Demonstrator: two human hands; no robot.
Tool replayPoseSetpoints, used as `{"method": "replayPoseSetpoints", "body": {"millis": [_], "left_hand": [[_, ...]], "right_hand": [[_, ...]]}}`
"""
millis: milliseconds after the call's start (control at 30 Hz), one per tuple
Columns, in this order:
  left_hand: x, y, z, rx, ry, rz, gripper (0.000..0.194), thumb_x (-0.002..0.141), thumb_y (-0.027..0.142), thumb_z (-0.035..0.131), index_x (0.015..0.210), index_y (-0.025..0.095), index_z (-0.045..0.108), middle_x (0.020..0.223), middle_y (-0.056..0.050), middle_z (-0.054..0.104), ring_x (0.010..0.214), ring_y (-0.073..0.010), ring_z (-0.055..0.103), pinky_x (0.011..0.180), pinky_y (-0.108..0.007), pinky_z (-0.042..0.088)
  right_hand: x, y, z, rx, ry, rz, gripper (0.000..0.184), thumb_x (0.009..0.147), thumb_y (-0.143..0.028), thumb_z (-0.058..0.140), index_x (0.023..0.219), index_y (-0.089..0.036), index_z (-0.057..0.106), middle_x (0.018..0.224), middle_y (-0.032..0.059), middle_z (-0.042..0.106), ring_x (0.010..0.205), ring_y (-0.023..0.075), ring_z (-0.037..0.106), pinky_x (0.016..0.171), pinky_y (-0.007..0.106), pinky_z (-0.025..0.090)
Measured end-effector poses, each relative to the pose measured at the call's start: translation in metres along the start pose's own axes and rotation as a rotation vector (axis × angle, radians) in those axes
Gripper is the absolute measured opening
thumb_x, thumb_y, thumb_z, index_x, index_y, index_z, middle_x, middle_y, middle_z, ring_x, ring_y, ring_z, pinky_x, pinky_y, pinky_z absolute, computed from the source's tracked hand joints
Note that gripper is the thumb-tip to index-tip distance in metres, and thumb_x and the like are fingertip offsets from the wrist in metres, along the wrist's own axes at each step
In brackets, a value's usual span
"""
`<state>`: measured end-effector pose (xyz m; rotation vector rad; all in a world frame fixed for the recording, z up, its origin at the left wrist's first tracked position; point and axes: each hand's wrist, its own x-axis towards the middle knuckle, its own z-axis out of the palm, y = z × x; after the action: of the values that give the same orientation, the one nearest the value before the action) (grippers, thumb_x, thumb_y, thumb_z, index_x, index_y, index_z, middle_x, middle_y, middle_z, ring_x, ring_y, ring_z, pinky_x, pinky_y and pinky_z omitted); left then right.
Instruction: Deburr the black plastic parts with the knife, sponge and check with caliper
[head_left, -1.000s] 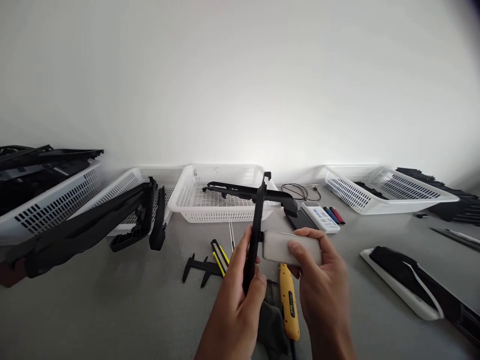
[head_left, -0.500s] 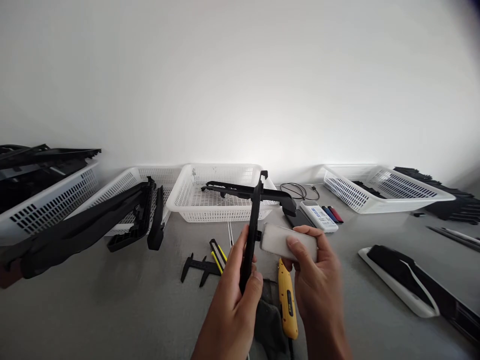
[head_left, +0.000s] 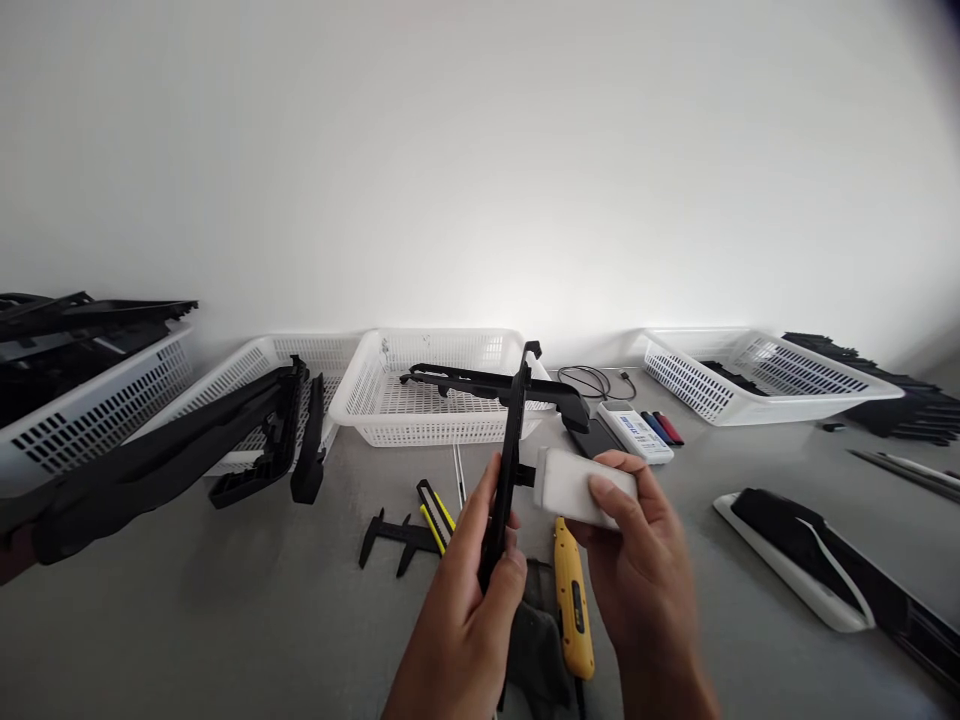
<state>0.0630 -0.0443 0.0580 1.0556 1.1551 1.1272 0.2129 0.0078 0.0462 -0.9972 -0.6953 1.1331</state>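
Observation:
My left hand [head_left: 469, 610] is closed round the lower end of a long thin black plastic strip [head_left: 511, 455] and holds it upright, its hooked top near the middle basket. My right hand [head_left: 637, 580] grips a white rectangular block [head_left: 571, 483] and presses its left end against the side of the strip, at a small black tab. Both hands hover above the grey table [head_left: 225, 620]. Just below them lie a yellow utility knife [head_left: 573, 600] and a dark cloth [head_left: 536, 650].
White baskets [head_left: 442, 395] line the back wall, several with black plastic parts; a long black part [head_left: 480, 380] lies across the middle one. A black caliper [head_left: 394, 535], yellow-black cutter [head_left: 435, 505], remote [head_left: 636, 432], cable, and a white-black part [head_left: 795, 555] lie around.
The hands and the view shifted only slightly. The white block stays against the strip, now a little higher and tilted more to the right.

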Motion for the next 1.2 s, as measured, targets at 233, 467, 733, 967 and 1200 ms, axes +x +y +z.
{"method": "replayPoseSetpoints", "body": {"millis": [233, 467, 733, 967, 1200], "left_hand": [[0.004, -0.005, 0.002, 0.030, -0.010, -0.004, 0.066, 0.108, 0.054, 0.054, 0.171, 0.041, 0.039, 0.179, 0.001, 0.039, 0.166, -0.0336, 0.032, 0.134, -0.052, 0.029], [0.006, -0.004, 0.005, 0.037, 0.113, -0.020, 0.066, 0.108, 0.058, 0.054, 0.168, 0.034, 0.039, 0.167, -0.009, 0.056, 0.148, -0.0351, 0.057, 0.121, -0.049, 0.048], [0.007, -0.010, 0.003, -0.038, 0.042, 0.000, 0.060, 0.102, 0.056, 0.066, 0.156, 0.031, 0.056, 0.160, -0.011, 0.062, 0.148, -0.0394, 0.056, 0.106, -0.046, 0.060], [0.011, -0.013, 0.005, 0.021, -0.338, -0.044, 0.065, 0.105, 0.047, 0.063, 0.166, 0.030, 0.049, 0.116, -0.010, 0.081, 0.084, -0.0253, 0.078, 0.079, -0.037, 0.062], [0.010, -0.002, 0.005, 0.109, -0.228, 0.063, 0.057, 0.106, 0.054, 0.059, 0.159, 0.032, 0.060, 0.119, -0.008, 0.081, 0.107, -0.0306, 0.076, 0.100, -0.042, 0.057]], "right_hand": [[-0.005, 0.003, 0.003, -0.056, 0.094, -0.060, 0.043, 0.081, -0.047, 0.092, 0.107, -0.026, 0.065, 0.081, -0.0030, 0.065, 0.061, 0.0131, 0.057, 0.053, 0.021, 0.049], [-0.007, 0.006, 0.008, 0.016, -0.207, 0.144, 0.046, 0.082, -0.049, 0.088, 0.114, -0.025, 0.065, 0.073, -0.0035, 0.061, 0.058, 0.0163, 0.058, 0.044, 0.023, 0.048], [-0.013, 0.008, 0.012, -0.103, -0.221, 0.228, 0.058, 0.082, -0.062, 0.088, 0.123, -0.028, 0.065, 0.080, -0.0018, 0.065, 0.060, 0.0179, 0.060, 0.036, 0.021, 0.044], [0.001, 0.007, 0.001, -0.102, 0.165, -0.119, 0.050, 0.084, -0.059, 0.088, 0.116, -0.026, 0.065, 0.086, -0.0017, 0.071, 0.060, 0.0146, 0.061, 0.055, 0.025, 0.051], [0.003, 0.004, -0.004, -0.062, 0.128, -0.163, 0.036, 0.091, -0.053, 0.083, 0.104, -0.027, 0.062, 0.080, -0.0057, 0.064, 0.063, 0.0135, 0.059, 0.065, 0.026, 0.052]]}}
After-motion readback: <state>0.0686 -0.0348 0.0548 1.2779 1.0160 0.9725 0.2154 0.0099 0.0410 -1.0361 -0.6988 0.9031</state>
